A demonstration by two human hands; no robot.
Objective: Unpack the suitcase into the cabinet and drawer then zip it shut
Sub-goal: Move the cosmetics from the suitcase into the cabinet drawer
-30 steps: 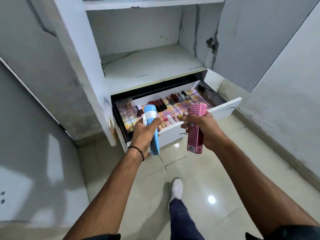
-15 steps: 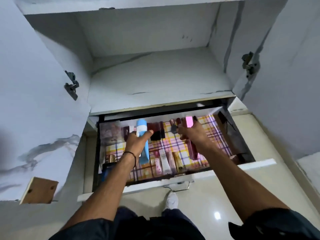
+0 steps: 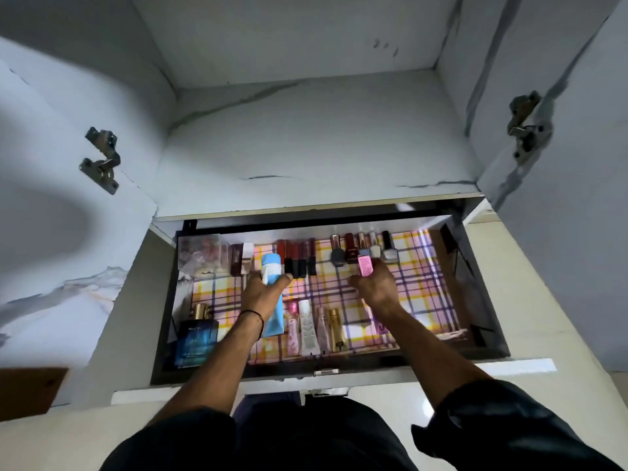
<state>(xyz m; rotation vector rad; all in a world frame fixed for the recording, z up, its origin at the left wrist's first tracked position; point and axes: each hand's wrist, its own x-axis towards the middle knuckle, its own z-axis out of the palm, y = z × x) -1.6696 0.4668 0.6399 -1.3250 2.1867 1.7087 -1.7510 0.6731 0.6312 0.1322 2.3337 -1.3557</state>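
The drawer (image 3: 356,370) is pulled out below the cabinet shelf (image 3: 306,158) and lined with checked paper. My left hand (image 3: 263,294) grips a blue and white tube (image 3: 273,300) over the drawer's left middle. My right hand (image 3: 377,283) holds a pink box (image 3: 365,265) low over the right middle, its far end near the nail polish bottles (image 3: 360,249). The box's near end shows below my wrist. The suitcase is not in view.
Lipsticks (image 3: 299,256) stand along the drawer's back, a clear box (image 3: 202,254) sits at back left, a blue perfume box (image 3: 197,338) at front left, and several tubes (image 3: 312,324) lie along the front. Cabinet doors (image 3: 51,205) hang open on both sides.
I have stepped up to the drawer and both hands have gone down into it, carrying the blue tube and the pink box from in front of the drawer to low over the lining.
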